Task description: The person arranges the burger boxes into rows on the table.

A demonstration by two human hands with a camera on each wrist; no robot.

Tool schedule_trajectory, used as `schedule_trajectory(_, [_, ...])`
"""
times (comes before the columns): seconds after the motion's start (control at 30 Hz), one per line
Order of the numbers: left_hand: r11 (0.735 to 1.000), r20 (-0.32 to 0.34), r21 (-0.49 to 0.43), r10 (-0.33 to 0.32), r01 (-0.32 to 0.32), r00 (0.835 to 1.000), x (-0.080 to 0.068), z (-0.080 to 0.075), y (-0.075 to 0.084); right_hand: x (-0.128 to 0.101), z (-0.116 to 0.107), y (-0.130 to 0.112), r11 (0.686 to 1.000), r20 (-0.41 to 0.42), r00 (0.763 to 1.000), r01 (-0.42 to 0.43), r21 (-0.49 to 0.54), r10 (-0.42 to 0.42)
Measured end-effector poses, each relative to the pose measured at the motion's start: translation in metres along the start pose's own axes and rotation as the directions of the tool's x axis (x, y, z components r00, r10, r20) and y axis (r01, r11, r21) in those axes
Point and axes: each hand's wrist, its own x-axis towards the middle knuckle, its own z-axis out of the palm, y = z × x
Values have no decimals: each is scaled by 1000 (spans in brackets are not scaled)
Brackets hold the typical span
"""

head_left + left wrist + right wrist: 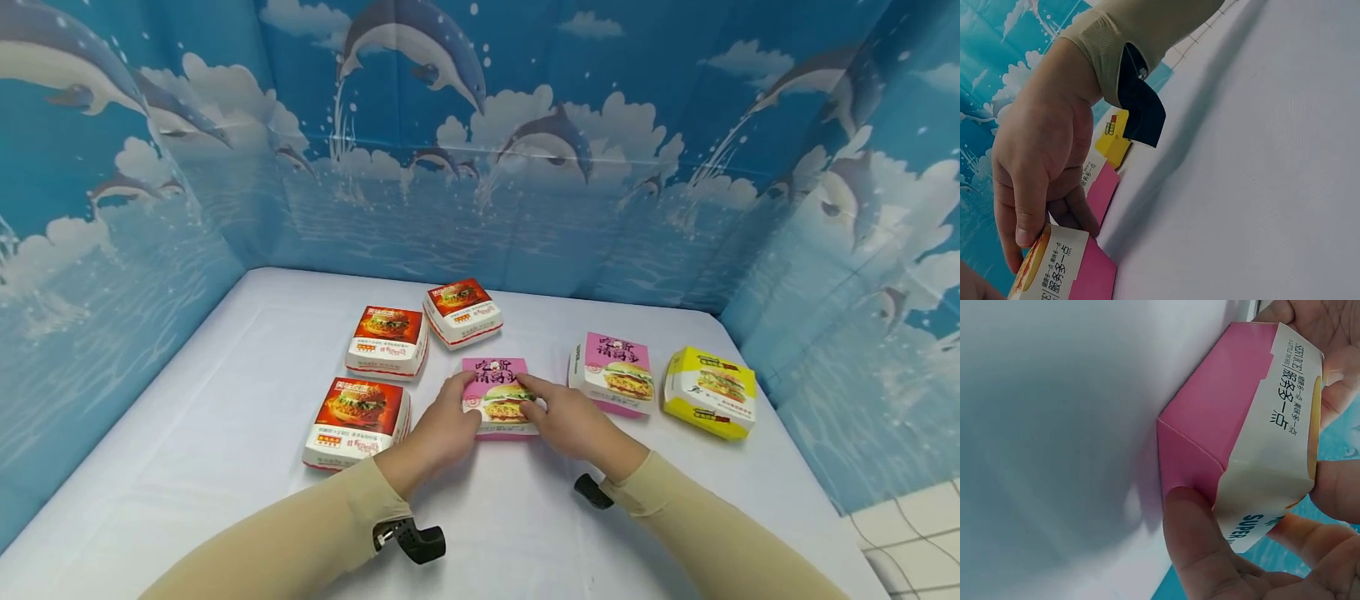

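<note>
A pink-and-white burger box (498, 408) with a burger picture on its lid sits on the white-covered table between both hands. My left hand (447, 423) holds its left side, with the thumb by the lid's near left edge. On the opposite side my right hand (576, 423) grips the box. The right wrist view shows the right hand's fingers (1194, 540) against the pink lower side and white upper part at a corner. In the left wrist view the right hand (1044, 144) bends over the box's far end; only a sliver of the left hand shows at the bottom corner.
Left of the hands are red-and-white burger boxes, a near one (358, 421), a middle one (387, 340) and a far one (462, 312). Another pink box (615, 373) and a yellow box (710, 392) stand to the right. A dolphin-print curtain (480, 208) encloses the table.
</note>
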Motion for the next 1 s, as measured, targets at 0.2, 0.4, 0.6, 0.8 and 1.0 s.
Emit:
schedule_trajectory(0.2, [1000, 2, -8, 1, -1, 1000, -3, -3, 0, -4, -2, -3, 999, 6, 1000, -1, 37, 1])
schedule_trajectory(0.4, [1000, 12, -6, 13, -13, 1000, -7, -3, -3, -6, -3, -6, 999, 36, 999, -21, 41, 19])
schedule_trajectory(0.6, [1000, 11, 17, 18, -18, 1000, -10, -3, -2, -8, -4, -5, 999, 48, 999, -22, 37, 21])
schedule_trajectory(0.8, [1000, 21, 25, 2, -3, 1000, -13, -5, -1, -10, -4, -5, 999, 43, 999, -13, 50, 10])
schedule_trajectory(1.0, [999, 34, 47, 15, -17, 999, -17, -5, -1, -12, -1, -3, 992, 46, 999, -1, 129, -5])
